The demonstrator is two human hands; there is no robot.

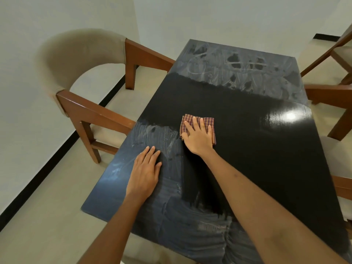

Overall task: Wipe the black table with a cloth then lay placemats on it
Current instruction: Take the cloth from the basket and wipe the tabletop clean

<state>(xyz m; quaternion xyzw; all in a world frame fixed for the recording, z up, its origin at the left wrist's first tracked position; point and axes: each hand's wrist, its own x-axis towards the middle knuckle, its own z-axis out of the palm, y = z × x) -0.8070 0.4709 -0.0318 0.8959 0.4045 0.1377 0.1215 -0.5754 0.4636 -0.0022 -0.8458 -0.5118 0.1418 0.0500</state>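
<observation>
Where wiped, black table glossy; elsewhere dusty, smeared grey.

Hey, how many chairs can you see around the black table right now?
3, at least partly. One chair stands at the table's left side, one at the far right, and another's edge shows at the near right. More may be out of frame.

Bright, even light — tabletop glare
</observation>
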